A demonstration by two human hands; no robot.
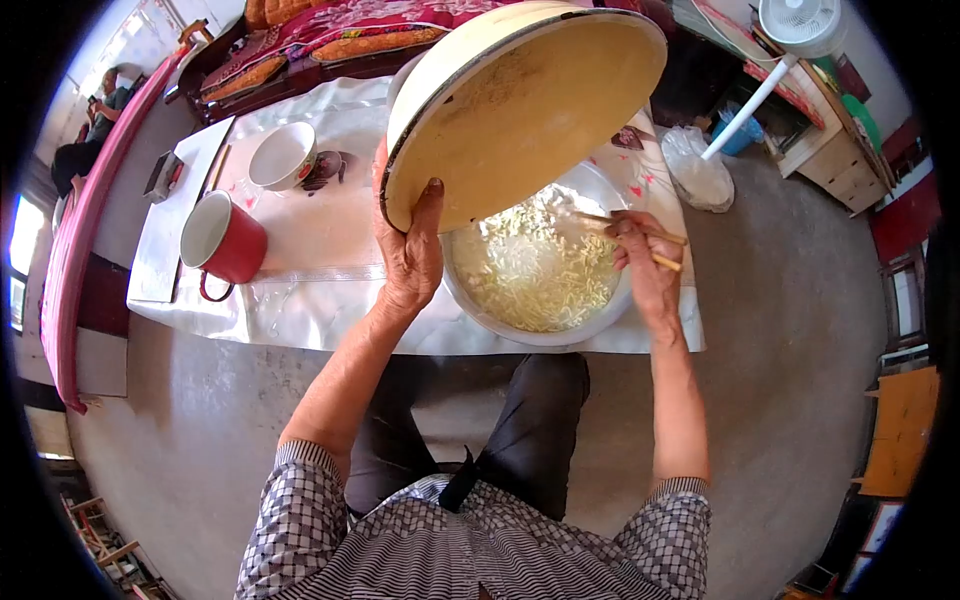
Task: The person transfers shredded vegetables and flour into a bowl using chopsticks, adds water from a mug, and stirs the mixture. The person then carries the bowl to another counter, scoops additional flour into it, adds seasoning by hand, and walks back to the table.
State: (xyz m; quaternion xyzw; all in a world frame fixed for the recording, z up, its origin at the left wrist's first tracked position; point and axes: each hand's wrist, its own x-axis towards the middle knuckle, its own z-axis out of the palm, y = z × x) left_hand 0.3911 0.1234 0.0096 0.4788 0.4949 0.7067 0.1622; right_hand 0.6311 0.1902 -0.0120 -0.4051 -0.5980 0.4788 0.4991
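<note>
My left hand (412, 245) grips the rim of a yellow enamel basin (530, 110), thumb on its inside face. The basin is tilted over a wide metal bowl (480, 318) on the table. Pale, finely shredded food (535, 280) fills that bowl, with white powder on it near the basin's lower edge. In my right hand (645, 255) is a pair of wooden chopsticks (600, 222), their tips down at the powder and shreds. The far part of the bowl is hidden behind the basin.
On the table's left are a red mug (235, 245), a white bowl (282, 157) and a small dark box (163, 177). A white fan (795, 25) and a plastic bag (697, 170) stand beyond the right edge. A person (95, 130) sits far left.
</note>
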